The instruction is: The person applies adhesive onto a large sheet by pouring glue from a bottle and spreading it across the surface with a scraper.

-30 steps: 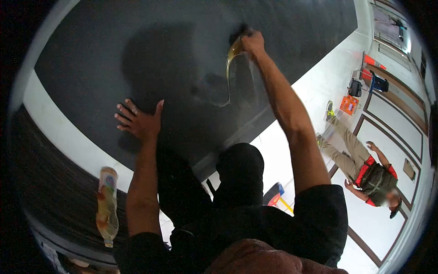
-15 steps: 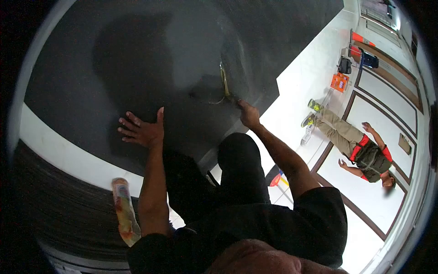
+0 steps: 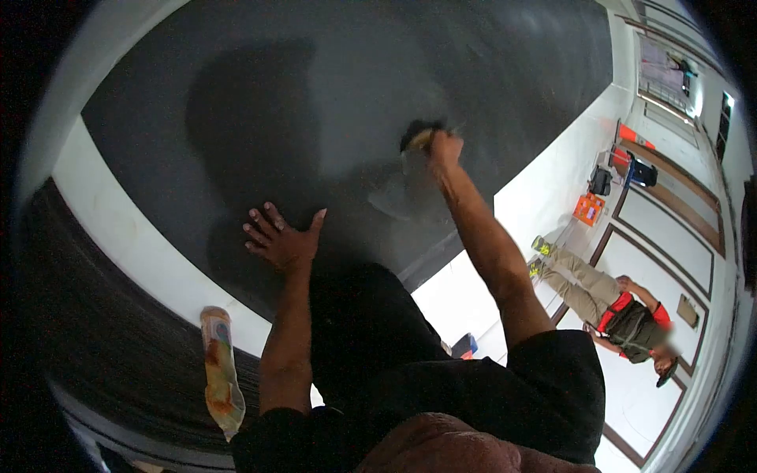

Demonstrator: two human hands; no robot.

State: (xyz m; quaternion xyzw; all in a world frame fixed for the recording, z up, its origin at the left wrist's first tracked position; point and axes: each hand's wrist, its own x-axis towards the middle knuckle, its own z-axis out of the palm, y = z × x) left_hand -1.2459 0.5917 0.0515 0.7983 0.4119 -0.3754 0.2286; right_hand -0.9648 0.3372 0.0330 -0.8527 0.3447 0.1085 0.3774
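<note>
My left hand [image 3: 285, 243] lies flat on a large dark grey surface [image 3: 363, 79], fingers spread and nothing in them. My right hand [image 3: 445, 151] is closed around a scraper-like tool [image 3: 421, 140], further up the same surface. Much of the tool is covered by the fingers and blurred, so its exact kind is unclear. A dark shadow lies beside it. Below the tool, a paler smeared patch [image 3: 391, 202] shows on the grey. My dark-clad knee [image 3: 367, 307] is bent close to the near edge.
A clear bottle-like container [image 3: 221, 370] with orange-brown stains rests by the white border [image 3: 118, 189] at left. At right another person [image 3: 623, 315] stands near a panelled wall. Orange boxes [image 3: 588, 209], a dark bag [image 3: 601, 181] and a traffic cone [image 3: 635, 135] are behind.
My right hand and the tool have moved up and slightly right across the dark surface. My left hand appears further right in view, still flat. The camera view has shifted.
</note>
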